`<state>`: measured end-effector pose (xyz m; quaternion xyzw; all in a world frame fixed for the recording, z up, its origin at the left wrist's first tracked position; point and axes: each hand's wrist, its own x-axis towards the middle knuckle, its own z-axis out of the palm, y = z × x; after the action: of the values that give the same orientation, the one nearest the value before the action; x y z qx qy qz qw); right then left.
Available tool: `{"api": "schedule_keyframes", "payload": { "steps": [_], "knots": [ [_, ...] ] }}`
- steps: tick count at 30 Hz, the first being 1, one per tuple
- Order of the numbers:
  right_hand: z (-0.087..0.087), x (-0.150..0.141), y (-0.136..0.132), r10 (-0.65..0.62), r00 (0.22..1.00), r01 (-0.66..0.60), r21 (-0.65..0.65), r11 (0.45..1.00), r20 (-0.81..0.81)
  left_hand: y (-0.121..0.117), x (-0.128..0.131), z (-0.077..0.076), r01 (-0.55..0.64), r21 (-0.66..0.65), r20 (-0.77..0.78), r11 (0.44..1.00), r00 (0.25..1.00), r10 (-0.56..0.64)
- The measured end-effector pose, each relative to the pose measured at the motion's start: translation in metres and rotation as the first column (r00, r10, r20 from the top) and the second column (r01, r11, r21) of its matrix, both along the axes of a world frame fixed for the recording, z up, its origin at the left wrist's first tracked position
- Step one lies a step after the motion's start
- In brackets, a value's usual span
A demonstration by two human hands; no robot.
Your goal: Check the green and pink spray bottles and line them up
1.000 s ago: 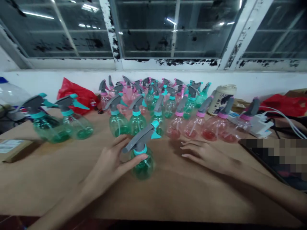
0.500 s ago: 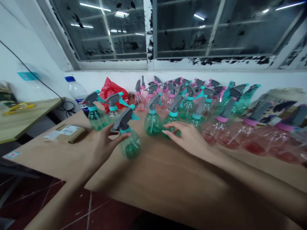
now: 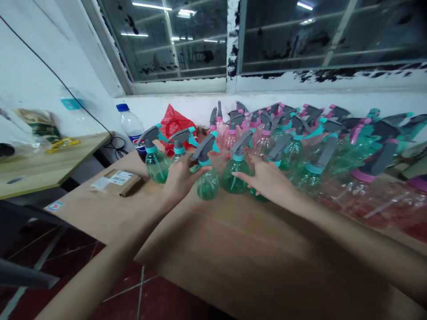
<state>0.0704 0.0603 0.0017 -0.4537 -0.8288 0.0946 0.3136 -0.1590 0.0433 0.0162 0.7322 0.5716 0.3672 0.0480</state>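
My left hand point(image 3: 180, 178) is closed around the neck of a green spray bottle point(image 3: 207, 186) with a grey and turquoise trigger head. This bottle is upright at the front of the group. Just right of it stands another green spray bottle point(image 3: 235, 180). My right hand point(image 3: 270, 178) is at that bottle's right side, fingers apart, its thumb overlapping the front of the bottle; whether it presses on it I cannot tell. A further green bottle point(image 3: 260, 195) is mostly hidden behind my right hand. Two more green spray bottles, one of them at the far left point(image 3: 156, 166), stand beyond my left hand.
Many pink and green spray bottles crowd the back and right of the brown table point(image 3: 213, 249). A red plastic bag point(image 3: 178, 124) and a blue-capped drink bottle point(image 3: 130, 122) are near the wall. A flat cardboard package point(image 3: 122, 181) lies left, by a second table point(image 3: 63, 164).
My left hand has carried its spray bottle toward the row, beside the standing green one. My right hand has shifted slightly left to that standing bottle. The view has turned left.
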Motion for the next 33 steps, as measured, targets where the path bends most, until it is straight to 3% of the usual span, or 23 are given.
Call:
{"api": "schedule_keyframes", "payload": {
  "steps": [4,9,20,24,28,33],
  "knots": [
    [0.004,-0.006,0.005,-0.131,0.991,0.125,-0.131,0.983,-0.04,0.013,0.001,0.0,0.035,0.007,-0.01,0.999,0.999,-0.035],
    [0.013,-0.011,0.007,-0.152,0.985,0.125,-0.275,0.953,-0.077,0.03,0.001,-0.003,0.05,0.047,0.038,0.998,0.998,-0.051],
    [0.009,-0.022,0.013,-0.157,0.984,0.118,-0.364,0.924,-0.079,0.036,-0.003,-0.007,0.091,0.06,-0.035,0.994,0.995,-0.089],
    [0.008,-0.023,0.013,-0.15,0.986,0.111,-0.385,0.916,-0.073,0.025,-0.004,-0.009,0.078,0.067,-0.087,0.995,0.994,-0.072],
    [0.003,-0.021,0.013,-0.138,0.99,0.13,-0.26,0.957,-0.014,0.001,-0.006,-0.018,0.043,0.092,-0.104,0.995,0.994,-0.034],
    [0.003,-0.022,0.01,-0.145,0.989,0.15,-0.157,0.976,0.043,-0.034,-0.012,-0.037,0.025,0.068,0.06,0.997,0.998,-0.029]
  ]
}}
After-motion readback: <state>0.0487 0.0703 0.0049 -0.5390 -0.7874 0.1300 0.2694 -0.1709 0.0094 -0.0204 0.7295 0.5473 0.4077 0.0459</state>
